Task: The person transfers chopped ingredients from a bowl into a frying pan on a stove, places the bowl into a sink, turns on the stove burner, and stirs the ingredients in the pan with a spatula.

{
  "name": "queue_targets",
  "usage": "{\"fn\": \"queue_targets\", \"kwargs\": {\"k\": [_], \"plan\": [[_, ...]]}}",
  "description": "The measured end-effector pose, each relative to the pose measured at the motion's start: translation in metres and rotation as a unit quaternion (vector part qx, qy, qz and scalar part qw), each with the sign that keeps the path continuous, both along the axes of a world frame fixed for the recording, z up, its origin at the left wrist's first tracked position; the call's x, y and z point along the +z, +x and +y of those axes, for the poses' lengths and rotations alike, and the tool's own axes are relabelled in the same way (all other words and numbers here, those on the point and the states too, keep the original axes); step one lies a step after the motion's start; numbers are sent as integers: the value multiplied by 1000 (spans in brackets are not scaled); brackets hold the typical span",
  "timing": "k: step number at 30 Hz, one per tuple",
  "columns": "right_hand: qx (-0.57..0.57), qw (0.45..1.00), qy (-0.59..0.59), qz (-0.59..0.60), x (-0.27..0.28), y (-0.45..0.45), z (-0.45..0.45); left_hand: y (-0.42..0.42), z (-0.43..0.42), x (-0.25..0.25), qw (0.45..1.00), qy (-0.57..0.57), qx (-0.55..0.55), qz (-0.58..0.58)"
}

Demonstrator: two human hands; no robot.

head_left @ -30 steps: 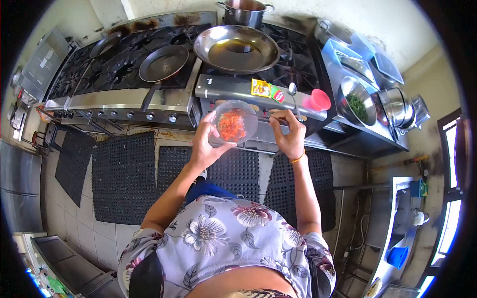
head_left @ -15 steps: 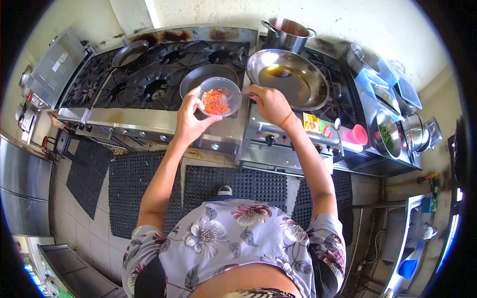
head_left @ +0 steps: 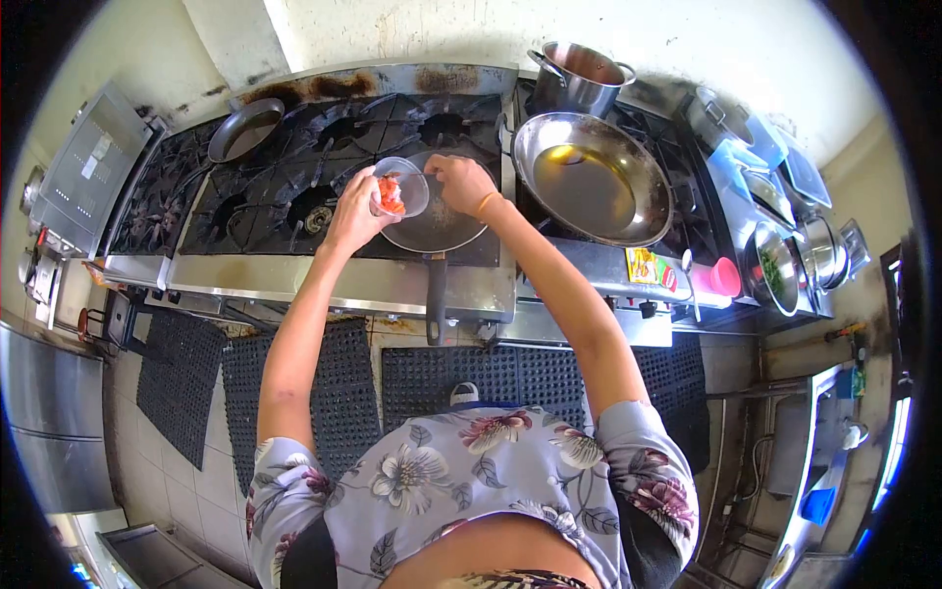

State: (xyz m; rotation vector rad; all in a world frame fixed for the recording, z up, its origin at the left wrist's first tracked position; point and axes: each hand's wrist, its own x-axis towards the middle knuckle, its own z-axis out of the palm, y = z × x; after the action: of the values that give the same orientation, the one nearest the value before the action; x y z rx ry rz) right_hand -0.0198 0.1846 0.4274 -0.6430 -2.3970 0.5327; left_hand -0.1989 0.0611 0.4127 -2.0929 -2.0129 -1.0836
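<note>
My left hand (head_left: 353,211) grips a small clear plastic bowl (head_left: 417,188), tipped over the dark frying pan. Chopped red food (head_left: 391,192) lies inside, against the side near my fingers. Just right of the bowl, my right hand (head_left: 465,187) is closed, fingers pinched; the spoon it held a moment before is mostly hidden now. Below both hands the frying pan (head_left: 427,236) rests on the stove, its black handle pointing toward me. To the right stands a wide steel pan (head_left: 589,201) with yellowish oil.
A tall steel pot (head_left: 579,88) stands behind the wide pan. Another frying pan (head_left: 245,133) sits far left on the burners (head_left: 314,211). On the right are seasoning packets (head_left: 648,267), a spoon (head_left: 691,280), a pink cup (head_left: 724,277) and a bowl of chopped greens (head_left: 772,267).
The bowl has moved left and tilted, and its red food has shifted toward my left fingers. My right hand has moved left over the frying pan. The view has shifted slightly.
</note>
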Motion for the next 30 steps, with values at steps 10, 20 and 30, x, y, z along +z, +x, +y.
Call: {"fn": "queue_targets", "kwargs": {"k": [10,20,30], "plan": [[7,998,50,-26,-19,-26,3,-25,21,-7,995,-64,-5,77],[-24,992,107,-61,-23,-24,7,-37,38,-5,978,-103,-22,178],[-101,994,-26,19,-56,-34,6,-33,59,-6,912,-18,-110,394]]}}
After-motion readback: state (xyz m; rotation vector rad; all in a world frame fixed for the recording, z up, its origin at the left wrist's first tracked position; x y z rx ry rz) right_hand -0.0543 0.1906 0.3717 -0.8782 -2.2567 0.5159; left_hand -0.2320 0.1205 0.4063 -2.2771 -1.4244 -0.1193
